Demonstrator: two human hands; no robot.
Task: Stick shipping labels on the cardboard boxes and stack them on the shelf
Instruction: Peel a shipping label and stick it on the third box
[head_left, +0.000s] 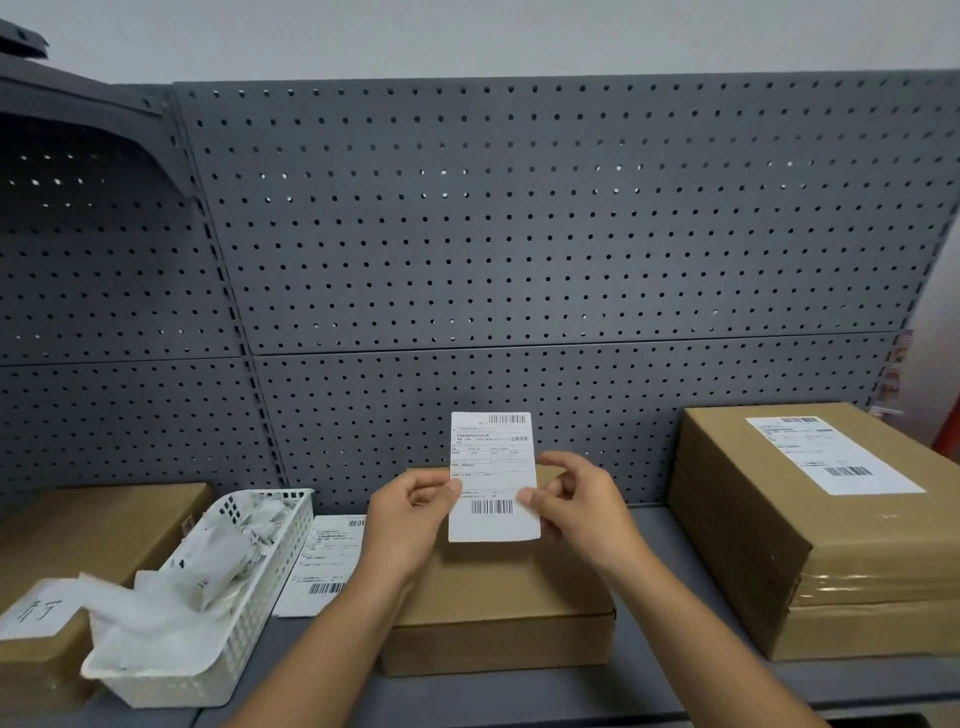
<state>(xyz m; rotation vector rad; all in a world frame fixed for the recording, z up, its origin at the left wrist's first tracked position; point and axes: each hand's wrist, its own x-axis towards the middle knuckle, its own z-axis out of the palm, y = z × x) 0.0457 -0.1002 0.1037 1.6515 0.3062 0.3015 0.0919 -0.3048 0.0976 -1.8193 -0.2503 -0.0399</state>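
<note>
Currently held: shipping label (493, 467), upright over the bare cardboard box (498, 597), likely for peeling.
Left grip: left hand (410, 514) pinches its 9 o'clock edge.
Right grip: right hand (582, 504) pinches its 3 o'clock edge.

We record a grey perforated back panel (519, 234) across the view. Above it is a plain pale wall (467, 36). At its foot is a grey shelf (675, 691). At its upper left, a dark upper shelf (78, 104) overhangs.
</note>
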